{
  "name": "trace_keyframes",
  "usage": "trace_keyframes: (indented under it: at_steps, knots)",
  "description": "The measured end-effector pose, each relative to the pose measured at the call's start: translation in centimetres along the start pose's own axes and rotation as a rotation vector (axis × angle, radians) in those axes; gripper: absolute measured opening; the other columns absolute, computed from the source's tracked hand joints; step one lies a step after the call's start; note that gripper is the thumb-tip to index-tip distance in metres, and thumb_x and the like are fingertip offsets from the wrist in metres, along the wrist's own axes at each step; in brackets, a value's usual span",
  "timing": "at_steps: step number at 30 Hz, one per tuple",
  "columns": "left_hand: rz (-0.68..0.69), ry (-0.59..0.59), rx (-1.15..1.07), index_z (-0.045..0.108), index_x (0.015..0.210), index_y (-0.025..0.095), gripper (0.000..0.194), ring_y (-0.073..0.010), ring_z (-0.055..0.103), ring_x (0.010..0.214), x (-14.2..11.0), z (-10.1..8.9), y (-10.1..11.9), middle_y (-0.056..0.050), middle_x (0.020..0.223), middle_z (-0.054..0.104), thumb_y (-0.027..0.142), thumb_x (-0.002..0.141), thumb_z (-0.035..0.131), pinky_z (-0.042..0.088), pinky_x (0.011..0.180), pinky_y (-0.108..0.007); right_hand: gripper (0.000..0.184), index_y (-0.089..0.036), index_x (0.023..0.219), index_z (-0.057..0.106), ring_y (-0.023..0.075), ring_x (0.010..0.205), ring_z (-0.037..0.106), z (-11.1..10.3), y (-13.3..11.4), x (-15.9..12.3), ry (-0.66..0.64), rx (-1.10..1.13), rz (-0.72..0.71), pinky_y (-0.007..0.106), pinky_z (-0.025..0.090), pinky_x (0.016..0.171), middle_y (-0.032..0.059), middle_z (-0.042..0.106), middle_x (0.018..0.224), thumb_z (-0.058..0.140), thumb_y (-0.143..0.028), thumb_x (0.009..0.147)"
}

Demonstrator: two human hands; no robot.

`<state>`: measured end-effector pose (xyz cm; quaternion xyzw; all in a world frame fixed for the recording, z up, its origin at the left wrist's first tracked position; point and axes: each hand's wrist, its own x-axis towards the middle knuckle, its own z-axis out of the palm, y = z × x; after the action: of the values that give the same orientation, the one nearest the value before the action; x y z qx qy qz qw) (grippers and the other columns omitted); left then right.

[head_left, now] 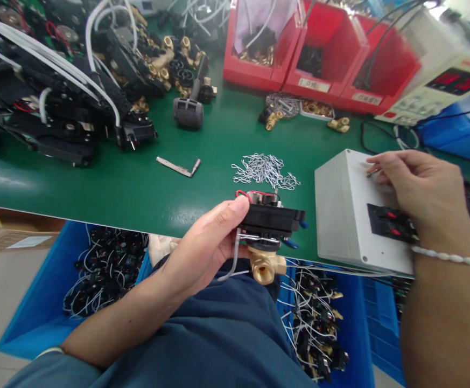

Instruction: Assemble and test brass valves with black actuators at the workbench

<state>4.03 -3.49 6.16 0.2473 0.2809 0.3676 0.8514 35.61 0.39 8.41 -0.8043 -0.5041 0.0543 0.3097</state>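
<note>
Left of the grey box (335,213), my left hand (212,234) grips the valve assembly (265,242), its housing (273,217) lengthwise boxward; my right hand (424,183) curls at the box's lever (374,173), pinching or not I can't tell.

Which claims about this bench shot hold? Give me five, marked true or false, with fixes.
1. The left hand holds a black unit with a brass fitting. True.
2. The right hand is at the gray box. True.
3. The metal clips lie inside one of the red bins. False: they lie in a loose pile on the green table.
4. The mallet lies to the right of the gray box. False: it lies to the left, on the green table.
5. The display at the upper right shows red digits. True.
</note>
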Motion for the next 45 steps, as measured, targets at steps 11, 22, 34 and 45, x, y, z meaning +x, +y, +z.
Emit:
trace_keyframes:
  at_steps: [11,22,34,45]
  knots:
    - [-0.009,0.001,-0.048,0.069,0.111,0.019,0.037,-0.0201,0.074,0.080,0.07,-0.16,-0.08,-0.007,0.102,0.074,0.050,0.093,0.059,0.062,0.071,-0.031,0.024,-0.015,0.082,0.076,0.0084,0.056,0.048,-0.13,0.00,-0.06,0.026,-0.084,0.032,0.026,0.036,0.058,0.0061,0.066,0.070,0.059,-0.029,0.093]
    - [0.003,-0.002,-0.065,0.069,0.109,0.018,0.033,-0.0189,0.074,0.079,0.19,-0.02,0.00,-0.006,0.101,0.074,0.045,0.095,0.058,0.062,0.071,-0.028,0.027,-0.016,0.076,0.073,0.0090,0.054,0.047,-0.03,0.23,0.15,0.031,-0.028,0.062,0.026,0.035,0.058,0.0021,0.060,0.063,0.059,-0.032,0.092]
    - [0.013,0.024,-0.078,0.071,0.106,0.019,0.028,-0.0191,0.075,0.079,0.22,-0.06,0.10,-0.004,0.102,0.074,0.043,0.095,0.059,0.062,0.073,-0.029,0.026,-0.019,0.070,0.071,0.0089,0.053,0.045,0.03,0.31,0.33,0.030,0.013,0.063,0.027,0.032,0.057,-0.0001,0.059,0.061,0.061,-0.031,0.090]
    - [0.025,-0.004,-0.100,0.072,0.103,0.019,0.028,-0.0175,0.073,0.078,0.13,0.18,0.15,-0.004,0.097,0.075,0.042,0.096,0.058,0.062,0.074,-0.029,0.027,-0.019,0.070,0.071,0.0099,0.056,0.049,-0.15,0.54,0.37,0.030,0.004,0.045,0.027,0.034,0.058,0.0008,0.059,0.063,0.060,-0.033,0.091]
